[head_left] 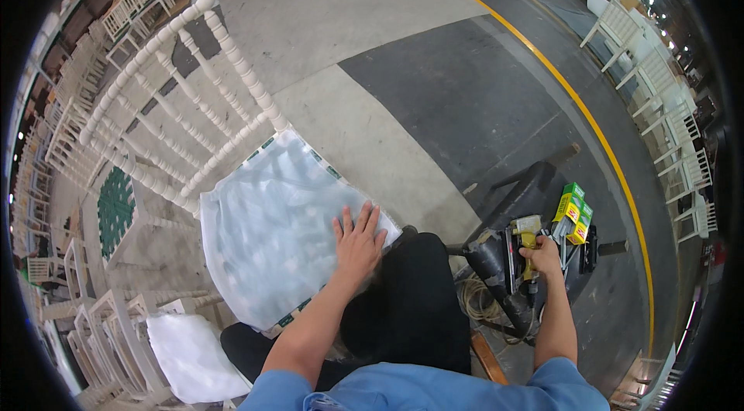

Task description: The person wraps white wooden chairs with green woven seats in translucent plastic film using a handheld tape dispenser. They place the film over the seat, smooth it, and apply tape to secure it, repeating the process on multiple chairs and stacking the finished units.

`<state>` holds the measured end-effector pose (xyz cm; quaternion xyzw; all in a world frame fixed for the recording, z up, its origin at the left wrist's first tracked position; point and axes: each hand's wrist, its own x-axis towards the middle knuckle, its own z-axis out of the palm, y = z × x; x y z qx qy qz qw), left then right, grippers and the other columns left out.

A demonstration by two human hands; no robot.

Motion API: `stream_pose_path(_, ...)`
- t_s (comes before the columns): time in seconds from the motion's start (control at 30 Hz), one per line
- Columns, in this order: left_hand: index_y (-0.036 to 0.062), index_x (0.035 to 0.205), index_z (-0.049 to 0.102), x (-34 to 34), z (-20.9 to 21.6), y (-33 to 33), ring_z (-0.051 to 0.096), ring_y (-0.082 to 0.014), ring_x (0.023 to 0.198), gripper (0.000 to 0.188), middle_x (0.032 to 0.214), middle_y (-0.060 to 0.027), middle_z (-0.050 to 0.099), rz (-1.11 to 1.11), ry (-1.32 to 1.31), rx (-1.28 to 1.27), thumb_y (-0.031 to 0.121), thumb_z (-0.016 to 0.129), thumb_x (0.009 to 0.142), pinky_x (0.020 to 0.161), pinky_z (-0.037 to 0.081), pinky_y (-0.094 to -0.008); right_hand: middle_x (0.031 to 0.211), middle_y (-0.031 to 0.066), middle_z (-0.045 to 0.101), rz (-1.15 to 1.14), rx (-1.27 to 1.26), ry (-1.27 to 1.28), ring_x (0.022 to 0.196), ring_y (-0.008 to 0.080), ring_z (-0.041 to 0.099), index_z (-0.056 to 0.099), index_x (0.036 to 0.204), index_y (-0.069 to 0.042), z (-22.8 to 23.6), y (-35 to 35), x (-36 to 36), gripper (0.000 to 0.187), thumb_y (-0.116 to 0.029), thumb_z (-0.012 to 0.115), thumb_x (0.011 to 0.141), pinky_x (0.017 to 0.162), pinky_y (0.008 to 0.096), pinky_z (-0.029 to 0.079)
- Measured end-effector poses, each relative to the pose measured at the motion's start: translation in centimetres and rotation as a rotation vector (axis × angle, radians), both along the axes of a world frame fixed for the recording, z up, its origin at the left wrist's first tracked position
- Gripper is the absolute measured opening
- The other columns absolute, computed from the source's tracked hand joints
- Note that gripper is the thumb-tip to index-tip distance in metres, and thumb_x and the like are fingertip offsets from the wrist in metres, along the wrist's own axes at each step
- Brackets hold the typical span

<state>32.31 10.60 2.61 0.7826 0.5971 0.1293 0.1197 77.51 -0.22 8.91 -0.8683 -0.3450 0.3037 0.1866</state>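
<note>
My left hand (pixel 359 244) lies flat with its fingers spread on the pale covering (pixel 271 209) over a chair seat, near its right corner. The white covering looks wrinkled, and green-and-white webbing shows along parts of the seat's edges. Behind the seat rises the chair's white turned-spindle back (pixel 232 54). Off to my right, my right hand (pixel 545 256) is closed around the grip of a yellow staple gun (pixel 529 240), which is on a black stand (pixel 488 256). The palm and fingers partly cover the tool's handle.
Green-and-yellow boxes (pixel 572 213) sit beside the staple gun. A coiled air hose (pixel 479 298) hangs below the stand. A white cushion (pixel 190 357) is at lower left, near a chair frame with green webbing (pixel 116 209). Rows of white chairs (pixel 651 77) line both sides.
</note>
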Motion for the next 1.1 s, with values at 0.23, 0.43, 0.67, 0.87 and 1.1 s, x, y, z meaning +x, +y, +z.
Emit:
stream_pose_path(0.23,0.0214,0.164,0.045,-0.3,-0.8,0.3,0.026,-0.0450,0.160,0.066,0.172,-0.0007,0.040,0.053,-0.017,-0.001,0.051,0.055,0.105,0.129,0.013,-0.0664,0.103,0.0065,0.069,0.068,0.407,0.408,0.087,0.0181,0.066,0.058,0.125,0.001,3.7,2.4,-4.0,0.057,0.010,0.076,0.071,0.077,0.0335,0.054)
stream_pose_path(0.43,0.0213,0.164,0.044,0.1,-1.2,0.2,0.025,-0.0456,0.160,0.069,0.173,-0.0012,0.038,0.065,-0.033,-0.022,0.053,0.057,0.104,0.128,0.012,-0.0693,0.099,0.0009,0.071,0.310,0.417,0.685,0.080,0.0139,0.065,0.066,0.132,-0.006,12.5,10.6,-12.0,0.058,-0.013,0.093,0.081,0.074,0.0304,0.053)
stream_pose_path(0.67,0.0213,0.163,0.046,-0.1,-0.5,0.3,0.021,-0.0460,0.161,0.072,0.172,-0.0017,0.038,0.055,-0.051,-0.097,0.053,0.061,0.100,0.127,0.009,-0.0709,0.130,0.0108,0.074,1.395,0.467,0.517,0.118,0.0272,0.071,0.064,0.145,-0.009,14.2,20.6,-23.3,0.069,-0.012,0.089,0.081,0.102,0.0399,0.055)
stream_pose_path(0.87,0.0194,0.163,0.046,-0.2,-0.6,0.1,0.017,-0.0456,0.162,0.072,0.173,-0.0016,0.035,0.078,-0.143,-0.043,0.049,0.063,0.099,0.128,0.008,-0.0699,0.125,0.0155,0.075,1.643,0.021,0.147,0.115,0.0396,0.070,0.066,0.143,-0.023,8.0,21.8,-22.8,0.066,-0.008,0.079,0.080,0.098,0.0449,0.056)
stream_pose_path(1.1,0.0197,0.163,0.045,-0.6,-0.4,0.1,0.017,-0.0452,0.162,0.072,0.173,-0.0020,0.034,0.078,-0.141,-0.084,0.048,0.063,0.100,0.129,0.009,-0.0696,0.122,0.0145,0.076,1.738,-0.162,-0.031,0.111,0.0403,0.071,0.067,0.140,-0.024,6.9,21.5,-24.4,0.064,-0.008,0.078,0.079,0.092,0.0486,0.056)
